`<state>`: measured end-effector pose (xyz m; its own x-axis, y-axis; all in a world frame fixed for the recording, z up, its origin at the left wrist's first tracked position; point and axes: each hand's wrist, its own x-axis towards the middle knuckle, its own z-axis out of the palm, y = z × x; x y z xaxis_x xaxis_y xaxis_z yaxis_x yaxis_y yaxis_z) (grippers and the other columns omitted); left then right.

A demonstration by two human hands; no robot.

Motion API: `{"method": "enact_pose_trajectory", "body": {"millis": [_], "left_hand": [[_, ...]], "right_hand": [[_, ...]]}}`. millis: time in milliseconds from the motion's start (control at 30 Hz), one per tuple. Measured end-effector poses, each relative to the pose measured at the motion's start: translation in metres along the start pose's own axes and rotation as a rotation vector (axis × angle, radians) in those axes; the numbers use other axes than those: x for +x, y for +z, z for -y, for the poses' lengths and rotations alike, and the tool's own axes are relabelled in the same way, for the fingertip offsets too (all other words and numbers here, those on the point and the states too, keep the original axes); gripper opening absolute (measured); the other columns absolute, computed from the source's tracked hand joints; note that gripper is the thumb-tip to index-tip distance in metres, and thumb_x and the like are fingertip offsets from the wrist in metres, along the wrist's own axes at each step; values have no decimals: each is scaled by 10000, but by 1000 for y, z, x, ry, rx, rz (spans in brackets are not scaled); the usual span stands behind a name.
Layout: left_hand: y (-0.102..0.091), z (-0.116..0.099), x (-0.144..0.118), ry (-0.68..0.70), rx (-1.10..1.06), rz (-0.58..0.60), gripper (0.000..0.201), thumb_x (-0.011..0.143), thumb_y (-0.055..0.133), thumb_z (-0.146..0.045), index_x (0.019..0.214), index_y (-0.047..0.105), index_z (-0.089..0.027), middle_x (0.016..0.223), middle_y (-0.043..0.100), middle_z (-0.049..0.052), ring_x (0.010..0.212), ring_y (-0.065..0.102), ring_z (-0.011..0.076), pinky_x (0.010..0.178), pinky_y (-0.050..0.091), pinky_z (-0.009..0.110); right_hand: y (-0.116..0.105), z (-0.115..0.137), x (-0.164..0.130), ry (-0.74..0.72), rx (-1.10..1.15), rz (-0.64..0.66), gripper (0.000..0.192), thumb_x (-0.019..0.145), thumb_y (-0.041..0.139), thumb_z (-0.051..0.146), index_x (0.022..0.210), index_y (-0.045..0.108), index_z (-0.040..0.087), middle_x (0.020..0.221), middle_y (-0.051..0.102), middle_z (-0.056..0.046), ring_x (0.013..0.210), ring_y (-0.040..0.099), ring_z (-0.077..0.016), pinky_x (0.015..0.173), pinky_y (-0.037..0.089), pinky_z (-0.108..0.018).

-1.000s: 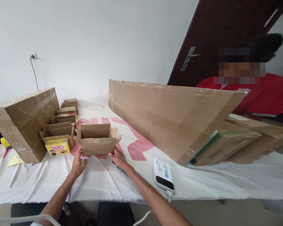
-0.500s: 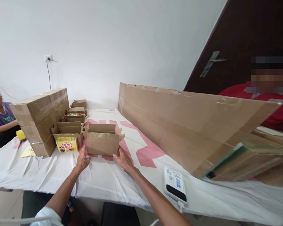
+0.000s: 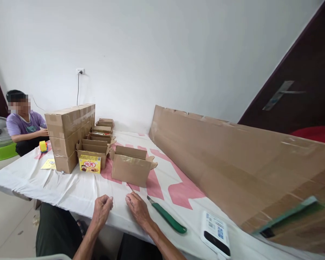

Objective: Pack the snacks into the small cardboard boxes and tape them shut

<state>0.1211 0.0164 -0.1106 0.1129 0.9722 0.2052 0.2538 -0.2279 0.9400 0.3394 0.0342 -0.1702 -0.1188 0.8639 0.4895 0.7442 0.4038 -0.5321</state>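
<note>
An open cardboard box point(image 3: 130, 170) stands on the cloth with its top flaps raised, just beyond my hands. My left hand point(image 3: 102, 210) rests near the table's front edge, its fingers curled in and nothing visible in them. Apart from it, my right hand point(image 3: 137, 208) is also loosely closed on the cloth, apart from the box. Beside my right hand lies a green-handled utility knife point(image 3: 168, 217), its blade pointing away. A yellow snack box point(image 3: 90, 164) stands left of the cardboard box, before another open carton point(image 3: 93, 147).
Taped cartons point(image 3: 70, 122) are stacked on the left, with more open cartons point(image 3: 103, 129) behind. A long cardboard panel point(image 3: 219, 151) runs along the right. A white device point(image 3: 215, 231) lies front right. A tape roll point(image 3: 43, 146) and a seated person point(image 3: 28, 124) are far left.
Both hands have let go of the cardboard box, drawn back towards the front edge and curled closed. The view has shifted, and the green-handled knife now shows fully.
</note>
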Motion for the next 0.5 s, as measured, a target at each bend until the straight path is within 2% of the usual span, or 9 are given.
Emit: {"method": "enact_pose_trajectory", "body": {"millis": [100,167,300,367,400,433,500], "left_hand": [[-17,-15,-8,-23,-67,13,695,864,527,-837,499,516,-245,475,472,6,478,427,158,556,404,332],[-33,-34,-11,-4,-110,27,701,840,557,-856,497,557,-245,483,498,24,498,446,173,578,419,353],[-76,-93,-24,116,-221,81,662,868,577,-842,590,676,-249,600,613,67,612,542,231,666,468,401],[-100,-128,-34,291,-369,92,643,899,551,-836,674,755,-269,603,604,58,617,535,247,640,459,411],[-113,-144,-38,400,-454,92,599,931,528,-816,786,820,-314,607,620,49,609,536,254,624,476,417],[-126,-159,-41,481,-503,65,602,943,479,-838,927,862,-375,666,670,49,619,550,264,614,506,433],[-150,-182,-42,606,-540,-71,630,913,425,-912,977,873,-474,739,722,41,653,576,279,533,518,419]], "right_hand": [[10,-2,-1,3,-67,15,247,1030,478,263,875,669,258,939,729,-67,912,701,-258,832,532,-362],[14,-4,-3,1,-108,-4,230,1019,486,236,859,650,260,941,722,-66,912,696,-256,830,522,-359],[18,-3,-3,-21,-158,-42,199,1004,514,186,863,631,263,944,713,-57,910,683,-242,829,510,-344],[18,-1,0,-31,-180,-66,193,988,529,151,855,624,255,928,704,-45,889,674,-226,815,494,-322],[18,0,2,-35,-188,-79,191,977,539,134,848,620,249,917,698,-38,873,667,-217,805,482,-311],[17,1,4,-38,-195,-91,190,965,549,118,840,618,243,908,692,-32,858,659,-208,795,470,-299],[16,2,5,-38,-206,-107,194,955,561,98,829,617,234,896,684,-25,844,645,-192,785,447,-282]]}}
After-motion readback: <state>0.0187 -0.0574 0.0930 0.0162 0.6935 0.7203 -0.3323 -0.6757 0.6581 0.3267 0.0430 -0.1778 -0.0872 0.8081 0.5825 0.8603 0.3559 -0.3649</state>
